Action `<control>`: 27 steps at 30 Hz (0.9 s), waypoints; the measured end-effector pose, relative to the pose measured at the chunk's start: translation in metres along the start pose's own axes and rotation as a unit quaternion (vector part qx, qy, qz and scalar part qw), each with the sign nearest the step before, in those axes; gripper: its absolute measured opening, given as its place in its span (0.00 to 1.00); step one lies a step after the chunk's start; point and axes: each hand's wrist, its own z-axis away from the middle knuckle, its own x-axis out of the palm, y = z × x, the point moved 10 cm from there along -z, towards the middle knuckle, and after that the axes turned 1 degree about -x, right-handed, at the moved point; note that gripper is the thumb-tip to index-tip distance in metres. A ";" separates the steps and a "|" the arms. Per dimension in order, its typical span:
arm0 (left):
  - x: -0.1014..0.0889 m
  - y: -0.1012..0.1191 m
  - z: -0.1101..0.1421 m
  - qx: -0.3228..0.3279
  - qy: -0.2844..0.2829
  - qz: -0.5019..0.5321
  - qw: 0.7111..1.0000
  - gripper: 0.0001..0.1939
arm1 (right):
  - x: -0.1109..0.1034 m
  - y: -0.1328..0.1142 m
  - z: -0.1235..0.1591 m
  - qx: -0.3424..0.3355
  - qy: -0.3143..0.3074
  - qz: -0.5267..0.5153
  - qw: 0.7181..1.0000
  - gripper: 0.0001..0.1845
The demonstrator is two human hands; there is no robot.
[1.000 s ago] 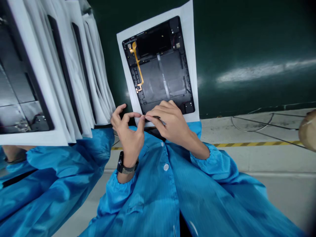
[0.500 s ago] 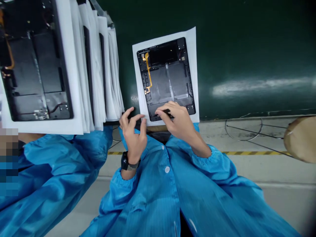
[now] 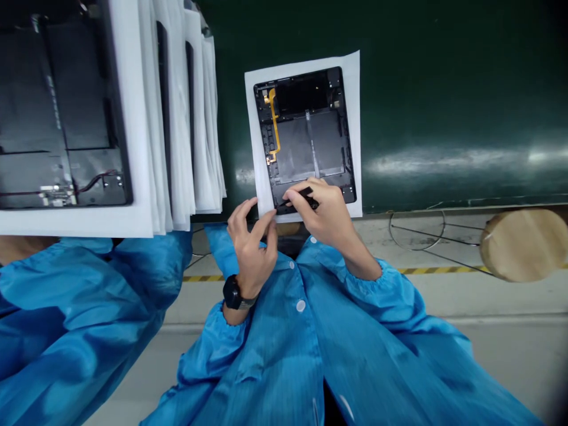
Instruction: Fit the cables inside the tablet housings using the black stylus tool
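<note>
A black tablet back housing [image 3: 293, 145], with an orange flex cable [image 3: 276, 127] along its left side, lies open on a white foam sheet [image 3: 261, 183]. My right hand [image 3: 326, 210] is over its lower edge, with thumb and fingers pinched round a slim black tool [image 3: 306, 192]. The tool's thin tip points left at the housing's bottom-left area; its exact kind is unclear. My left hand [image 3: 255, 251] has its fingers apart and holds nothing. Its index fingertip is at the housing's lower left corner, and other fingers reach the sheet's edge.
At left stands a tall stack of white foam sheets [image 3: 177, 148] with similar housings between them, another housing [image 3: 66, 118] on top. A co-worker's blue sleeve [image 3: 80, 296] is below it. The green tabletop [image 3: 444, 89] extends right. A round wooden stool [image 3: 523, 245] stands beyond the table's edge.
My left hand has moved right and slightly up, its index fingertip now at the housing's corner. My right hand has turned a little, so more of the black tool shows. The camera view has shifted slightly.
</note>
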 end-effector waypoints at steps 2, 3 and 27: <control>0.001 -0.003 0.001 -0.010 -0.007 0.004 1.000 0.12 | 0.000 0.000 0.000 0.002 -0.001 0.010 1.000 0.13; 0.002 -0.004 0.002 -0.014 -0.010 0.007 1.000 0.12 | 0.000 0.000 0.000 0.003 -0.001 0.013 1.000 0.13; 0.004 -0.006 -0.012 0.004 0.027 0.016 1.000 0.12 | -0.020 -0.010 0.000 -0.064 0.013 0.034 0.997 0.12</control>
